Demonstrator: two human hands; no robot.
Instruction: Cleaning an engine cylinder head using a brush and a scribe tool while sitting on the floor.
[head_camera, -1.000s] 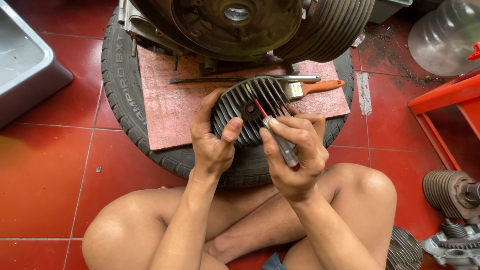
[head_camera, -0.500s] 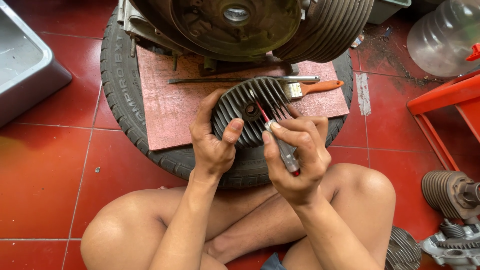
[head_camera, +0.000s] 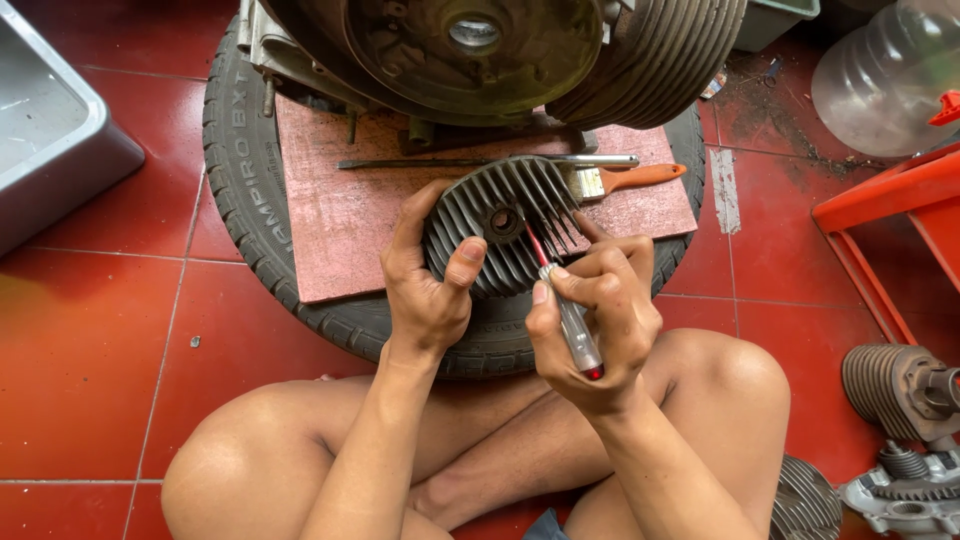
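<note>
My left hand grips a round, dark, finned cylinder head, thumb across its lower front and fingers behind its left rim. My right hand holds a small screwdriver with a clear handle and red shaft; its tip rests among the fins near the centre hole. The head is held upright above a black tyre and a pinkish board lying on it. I sit cross-legged on the red tile floor, knees below the hands.
An engine block with finned cylinder sits on the board's far side. A paintbrush with an orange handle and a long metal rod lie on the board. Grey tub left; clear jug, orange frame, engine parts right.
My right hand has shifted slightly, working the screwdriver along the fins. The left hand and the cylinder head have hardly moved.
</note>
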